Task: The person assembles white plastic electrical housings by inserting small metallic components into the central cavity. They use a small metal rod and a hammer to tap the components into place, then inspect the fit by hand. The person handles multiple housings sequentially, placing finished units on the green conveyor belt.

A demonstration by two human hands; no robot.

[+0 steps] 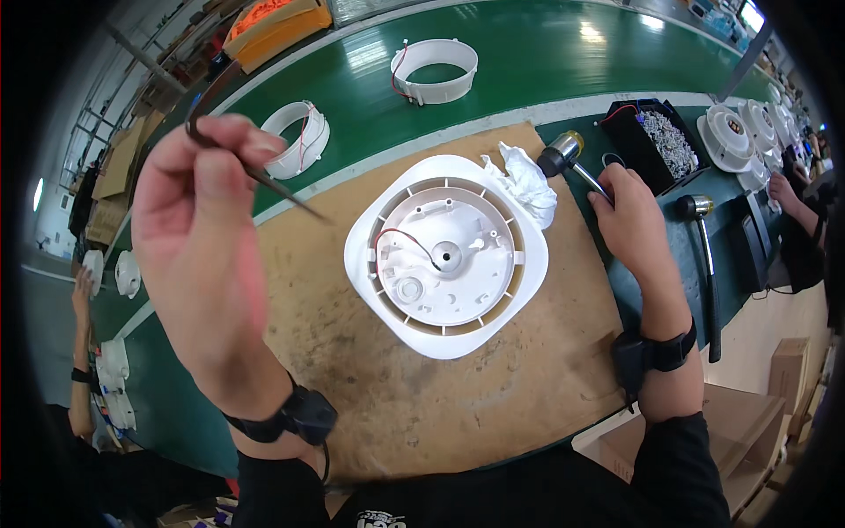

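1. Head view: my left hand (201,231) is pinching a thin dark tool (286,193), its long axis slanting rightward, its tip pointing toward the white housing (447,264).
2. That housing is lying between the hands, on a brown board (458,405).
3. My right hand (632,216), seemingly nearer it, is gripping a hammer (556,160), whose head is pointing forward-left of that hand.

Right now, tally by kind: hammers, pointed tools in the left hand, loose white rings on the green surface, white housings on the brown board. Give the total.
Hammers: 2
Pointed tool: 1
White rings: 2
White housing: 1
Total: 6
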